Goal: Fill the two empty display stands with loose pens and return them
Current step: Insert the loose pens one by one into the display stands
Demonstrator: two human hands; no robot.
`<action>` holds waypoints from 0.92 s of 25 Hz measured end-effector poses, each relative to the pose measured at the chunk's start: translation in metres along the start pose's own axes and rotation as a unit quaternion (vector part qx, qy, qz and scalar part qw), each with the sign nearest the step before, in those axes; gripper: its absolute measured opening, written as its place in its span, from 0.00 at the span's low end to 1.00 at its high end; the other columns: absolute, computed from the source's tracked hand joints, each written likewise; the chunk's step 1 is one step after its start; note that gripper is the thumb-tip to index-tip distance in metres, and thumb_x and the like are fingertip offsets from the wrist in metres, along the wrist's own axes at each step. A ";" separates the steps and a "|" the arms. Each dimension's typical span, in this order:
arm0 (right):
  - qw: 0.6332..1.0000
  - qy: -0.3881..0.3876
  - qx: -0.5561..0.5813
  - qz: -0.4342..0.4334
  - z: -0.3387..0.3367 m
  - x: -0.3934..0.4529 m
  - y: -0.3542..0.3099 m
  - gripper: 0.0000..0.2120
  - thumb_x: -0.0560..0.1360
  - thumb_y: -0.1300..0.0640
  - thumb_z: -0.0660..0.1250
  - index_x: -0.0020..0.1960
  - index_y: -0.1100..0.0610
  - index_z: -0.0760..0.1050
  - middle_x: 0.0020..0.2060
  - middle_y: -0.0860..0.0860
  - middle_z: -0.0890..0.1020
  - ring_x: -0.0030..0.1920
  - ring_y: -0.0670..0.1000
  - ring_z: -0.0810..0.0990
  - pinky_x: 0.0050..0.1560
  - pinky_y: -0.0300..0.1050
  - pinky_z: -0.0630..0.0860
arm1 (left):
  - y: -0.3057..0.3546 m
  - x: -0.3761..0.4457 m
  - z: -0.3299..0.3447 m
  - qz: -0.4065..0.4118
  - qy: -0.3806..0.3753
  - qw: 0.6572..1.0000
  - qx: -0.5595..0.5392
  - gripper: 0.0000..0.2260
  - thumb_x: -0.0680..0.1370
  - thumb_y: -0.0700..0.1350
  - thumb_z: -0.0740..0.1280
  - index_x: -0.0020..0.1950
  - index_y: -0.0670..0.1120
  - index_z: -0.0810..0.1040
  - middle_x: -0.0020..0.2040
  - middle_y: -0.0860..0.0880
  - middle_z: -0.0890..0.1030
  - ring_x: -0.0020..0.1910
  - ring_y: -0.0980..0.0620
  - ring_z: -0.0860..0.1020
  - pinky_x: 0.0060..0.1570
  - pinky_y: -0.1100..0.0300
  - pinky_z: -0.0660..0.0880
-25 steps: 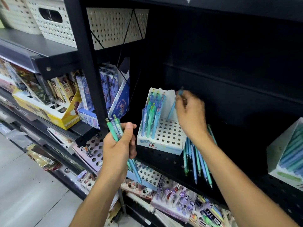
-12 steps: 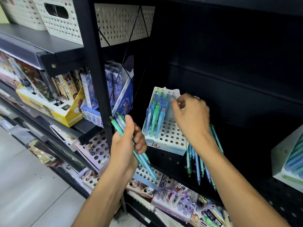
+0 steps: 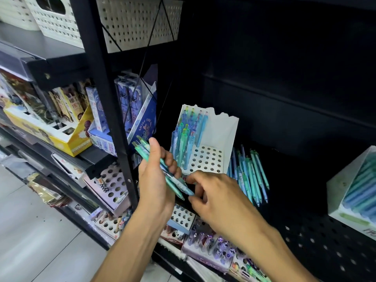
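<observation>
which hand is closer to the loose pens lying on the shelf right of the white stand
Right. The right hand sits just left of the loose pens, reaching for the bundle of pens gripped by the left hand, which is farther left, past the white stand.

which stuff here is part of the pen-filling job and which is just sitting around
Part of the job: white pen stand, half filled; bundle of pens gripped by the left hand; right hand reaching for them; loose pens on the shelf.

Just sitting around: yellow box, white baskets, blue boxes.
</observation>
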State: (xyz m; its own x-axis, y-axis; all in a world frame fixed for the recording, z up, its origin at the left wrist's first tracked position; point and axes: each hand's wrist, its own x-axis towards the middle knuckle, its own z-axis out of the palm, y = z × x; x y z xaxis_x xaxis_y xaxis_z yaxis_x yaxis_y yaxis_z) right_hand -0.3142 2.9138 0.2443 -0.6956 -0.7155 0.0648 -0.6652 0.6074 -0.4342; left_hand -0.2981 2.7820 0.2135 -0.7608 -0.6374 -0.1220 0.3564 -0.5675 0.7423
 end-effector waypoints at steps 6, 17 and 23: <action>0.963 0.220 0.124 0.094 -0.037 0.027 0.034 0.03 0.74 0.58 0.70 0.46 0.51 0.77 0.37 0.43 0.82 0.36 0.40 0.81 0.39 0.31 0.76 | 0.012 0.013 -0.012 0.060 0.038 0.997 0.026 0.19 0.76 0.61 0.63 0.42 0.46 0.65 0.31 0.51 0.67 0.29 0.55 0.64 0.28 0.62 0.63; 0.962 0.225 0.104 0.110 0.009 0.111 0.052 0.03 0.77 0.63 0.66 0.51 0.58 0.76 0.40 0.48 0.82 0.39 0.50 0.81 0.46 0.48 0.81 | 0.008 0.002 -0.019 0.067 -0.025 0.992 0.108 0.18 0.77 0.60 0.61 0.39 0.45 0.69 0.30 0.51 0.67 0.28 0.53 0.65 0.29 0.59 0.65; 0.971 0.197 0.007 0.133 0.007 0.101 0.042 0.04 0.77 0.60 0.65 0.49 0.58 0.77 0.41 0.52 0.83 0.40 0.55 0.82 0.45 0.47 0.79 | 0.007 0.001 -0.014 0.029 -0.085 0.990 0.111 0.14 0.79 0.55 0.61 0.45 0.44 0.74 0.32 0.50 0.69 0.29 0.53 0.65 0.28 0.62 0.64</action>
State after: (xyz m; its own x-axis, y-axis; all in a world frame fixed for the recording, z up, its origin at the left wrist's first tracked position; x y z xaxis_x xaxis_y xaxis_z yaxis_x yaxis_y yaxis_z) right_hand -0.4099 2.8647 0.2261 -0.8944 -0.3439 0.2860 -0.4452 0.7467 -0.4943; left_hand -0.2886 2.7702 0.2100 -0.8293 -0.5583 0.0227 0.2876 -0.3917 0.8740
